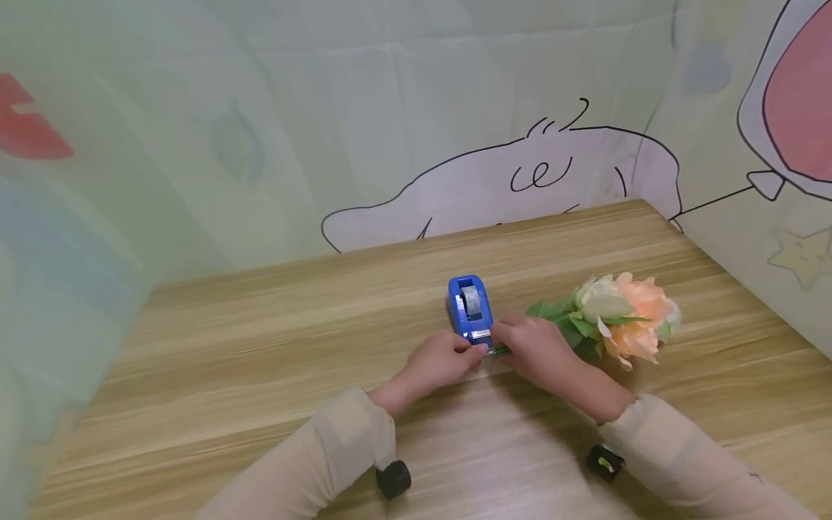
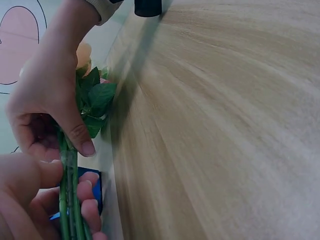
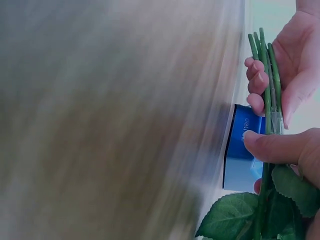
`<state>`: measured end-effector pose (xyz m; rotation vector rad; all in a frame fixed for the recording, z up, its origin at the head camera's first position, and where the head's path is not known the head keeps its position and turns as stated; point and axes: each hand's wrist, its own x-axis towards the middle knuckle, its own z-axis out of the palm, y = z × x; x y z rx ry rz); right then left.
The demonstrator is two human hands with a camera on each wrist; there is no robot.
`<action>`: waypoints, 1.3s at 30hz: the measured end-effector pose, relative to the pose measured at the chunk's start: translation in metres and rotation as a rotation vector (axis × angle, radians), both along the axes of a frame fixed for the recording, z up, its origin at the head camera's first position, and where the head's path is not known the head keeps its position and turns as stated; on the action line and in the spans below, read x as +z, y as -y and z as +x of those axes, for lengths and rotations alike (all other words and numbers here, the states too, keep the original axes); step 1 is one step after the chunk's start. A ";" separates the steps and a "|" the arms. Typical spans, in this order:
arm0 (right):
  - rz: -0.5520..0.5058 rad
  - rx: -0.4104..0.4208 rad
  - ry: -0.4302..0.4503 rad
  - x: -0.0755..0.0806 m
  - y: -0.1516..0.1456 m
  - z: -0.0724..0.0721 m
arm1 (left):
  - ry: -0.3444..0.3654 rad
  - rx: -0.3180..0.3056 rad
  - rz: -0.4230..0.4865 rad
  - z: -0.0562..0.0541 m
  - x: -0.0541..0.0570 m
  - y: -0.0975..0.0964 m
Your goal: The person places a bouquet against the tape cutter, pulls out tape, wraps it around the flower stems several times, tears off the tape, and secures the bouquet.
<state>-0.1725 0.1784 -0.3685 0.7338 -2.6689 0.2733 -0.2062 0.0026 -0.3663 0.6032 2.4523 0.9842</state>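
Both hands hold a bunch of artificial flowers with peach and whitish blooms, lying with the heads to the right. Its several green stems run lengthwise through the fingers. My left hand grips the stems toward their cut ends, while my right hand pinches them nearer the leaves. A strip of clear tape lies around the stems between the two hands. Just beyond the fingertips stands a blue tape dispenser with a roll of tape in it, its front end right behind the stems.
The wooden table reaches back to a wall covering printed with cartoon figures. A black wrist device sits at the left sleeve, and another black device at the right sleeve.
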 end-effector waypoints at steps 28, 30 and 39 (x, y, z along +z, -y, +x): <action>0.007 0.139 0.124 0.006 -0.006 0.001 | 0.225 0.137 0.137 -0.002 -0.007 -0.003; 0.007 0.143 0.128 0.006 -0.006 0.000 | 0.218 0.147 0.126 -0.001 -0.006 -0.003; 0.014 0.164 0.136 0.005 -0.007 -0.002 | 0.109 0.170 0.058 0.002 -0.008 -0.010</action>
